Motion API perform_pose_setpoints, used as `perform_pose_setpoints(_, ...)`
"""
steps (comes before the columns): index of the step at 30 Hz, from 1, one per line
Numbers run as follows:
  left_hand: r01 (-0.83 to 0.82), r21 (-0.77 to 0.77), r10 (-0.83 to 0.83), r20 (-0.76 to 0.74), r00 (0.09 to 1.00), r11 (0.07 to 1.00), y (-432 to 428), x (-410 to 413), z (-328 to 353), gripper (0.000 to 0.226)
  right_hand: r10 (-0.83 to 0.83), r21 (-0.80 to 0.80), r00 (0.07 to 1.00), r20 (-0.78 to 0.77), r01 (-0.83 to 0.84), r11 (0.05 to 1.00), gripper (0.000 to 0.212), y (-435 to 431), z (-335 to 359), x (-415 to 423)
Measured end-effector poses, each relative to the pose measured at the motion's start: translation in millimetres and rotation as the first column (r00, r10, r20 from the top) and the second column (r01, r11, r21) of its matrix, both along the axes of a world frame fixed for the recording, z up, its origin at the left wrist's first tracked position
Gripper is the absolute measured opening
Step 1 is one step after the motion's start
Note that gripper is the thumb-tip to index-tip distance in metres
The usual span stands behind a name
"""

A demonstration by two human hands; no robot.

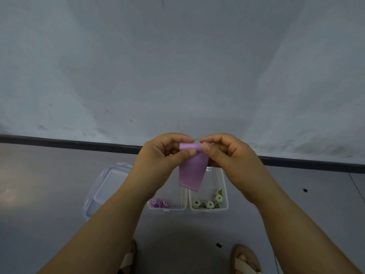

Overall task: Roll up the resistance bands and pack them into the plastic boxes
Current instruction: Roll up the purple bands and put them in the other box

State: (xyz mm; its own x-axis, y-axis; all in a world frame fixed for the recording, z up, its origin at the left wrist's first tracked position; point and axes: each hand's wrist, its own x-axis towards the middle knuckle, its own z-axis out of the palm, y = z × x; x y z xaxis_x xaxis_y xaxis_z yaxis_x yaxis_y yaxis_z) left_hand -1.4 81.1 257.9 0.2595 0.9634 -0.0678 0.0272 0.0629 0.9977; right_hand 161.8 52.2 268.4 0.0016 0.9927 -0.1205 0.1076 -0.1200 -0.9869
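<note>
Left hand [162, 155] and right hand [227, 153]: both raised, the thumb and curled fingers of each pinching one end of the rolled top of the purple band [192, 173]. This two-sided hold likely keeps the coil tight and square while winding. The unrolled tail hangs free beneath the hands. Plastic boxes, two, open, on the floor [59, 175] below the hands, just beside each other: left box [167, 208], two purple rolls [165, 203] visible; right box [225, 186], three green rolls [210, 204] visible — apparently sorted by colour. Lid [106, 182], one, outside the left forearm. Sandalled feet [246, 260], two, nearest the body.
</note>
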Motion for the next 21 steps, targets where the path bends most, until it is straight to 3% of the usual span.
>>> perform_pose_setpoints(5, 0.002, -0.008, -0.002, 0.021, 1.000, 1.000, -0.3, 1.8, 0.3, 0.028, -0.027, 0.041, 0.999, 0.036, 0.025, 0.999, 0.007, 0.8, -1.1, 0.6)
perform_pose_setpoints(9, 0.010, -0.055, -0.011, -0.012, 1.000, 0.998, -0.5, 2.3, -1.1, 0.036, -0.044, 0.081, 0.996, 0.074, 0.038, 0.996, 0.015, 0.8, -2.2, 2.4)
perform_pose_setpoints(21, 0.012, -0.040, -0.013, -0.013, 1.000, 0.999, 0.7, 1.4, -0.8, 0.028, -0.014, 0.120, 0.997, 0.076, 0.005, 0.993, 0.027, 0.6, -1.9, 1.8)
